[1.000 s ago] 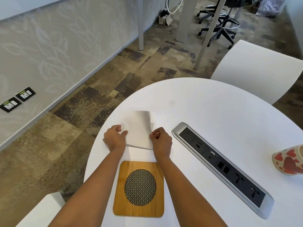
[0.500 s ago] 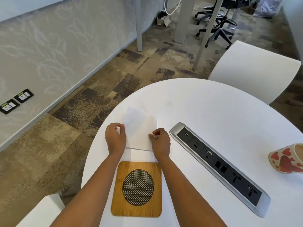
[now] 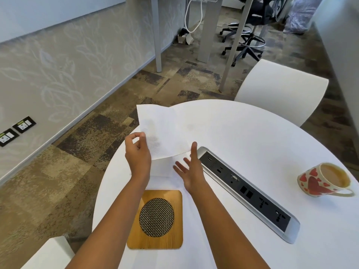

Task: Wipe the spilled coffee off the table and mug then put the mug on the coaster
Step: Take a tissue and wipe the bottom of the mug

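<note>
Pinching one edge of the white tissue [image 3: 167, 131], my left hand [image 3: 138, 152] lifts it above the table [image 3: 252, 136]. My right hand [image 3: 191, 171] is open beside it, fingers spread, holding nothing. The mug [image 3: 324, 181] of coffee stands far right; the wooden coaster [image 3: 155, 218] lies between my forearms.

Heart-patterned mug [image 3: 324, 181] of coffee stands upright, well apart from the wooden coaster [image 3: 156, 220].

a silver socket strip [image 3: 246, 193] sits in the tabletop; a white chair [image 3: 281, 90] stands beyond.
</note>
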Demonstrator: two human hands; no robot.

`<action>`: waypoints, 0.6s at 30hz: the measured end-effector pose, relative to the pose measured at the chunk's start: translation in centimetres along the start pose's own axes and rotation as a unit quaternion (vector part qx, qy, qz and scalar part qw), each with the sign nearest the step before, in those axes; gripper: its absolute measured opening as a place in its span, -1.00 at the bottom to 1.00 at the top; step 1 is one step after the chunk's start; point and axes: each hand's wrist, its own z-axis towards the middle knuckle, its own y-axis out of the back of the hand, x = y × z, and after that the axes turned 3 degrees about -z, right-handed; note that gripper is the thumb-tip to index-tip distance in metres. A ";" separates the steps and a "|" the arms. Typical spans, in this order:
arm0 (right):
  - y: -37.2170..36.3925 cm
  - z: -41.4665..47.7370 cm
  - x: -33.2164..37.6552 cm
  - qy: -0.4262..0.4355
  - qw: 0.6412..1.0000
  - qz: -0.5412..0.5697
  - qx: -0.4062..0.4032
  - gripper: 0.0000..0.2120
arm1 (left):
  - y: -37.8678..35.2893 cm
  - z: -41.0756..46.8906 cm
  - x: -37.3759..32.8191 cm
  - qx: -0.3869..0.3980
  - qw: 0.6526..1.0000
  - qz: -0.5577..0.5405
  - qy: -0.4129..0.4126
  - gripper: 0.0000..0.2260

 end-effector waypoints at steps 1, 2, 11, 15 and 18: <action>0.1 -0.7 0.4 -0.031 0.997 0.072 0.022 -0.23 | -0.5 -0.6 -0.4 0.000 1.000 -0.012 0.020 -0.90; 0.1 -1.2 0.8 -0.053 0.990 0.123 0.046 -0.19 | -1.0 -1.1 -0.7 0.002 0.999 -0.025 0.043 -0.89; 1.9 -5.5 4.7 0.010 0.990 0.116 0.074 -0.71 | -4.0 -8.1 -2.8 0.061 0.970 -0.106 0.211 -0.85; 4.6 -6.5 6.3 0.066 0.990 0.101 0.074 -0.61 | -4.9 -10.2 -3.6 0.059 0.962 -0.140 0.227 -0.66; 7.0 -7.6 7.5 0.096 0.988 0.090 0.085 -0.62 | -5.9 -11.4 -4.2 0.092 0.943 -0.152 0.283 -0.45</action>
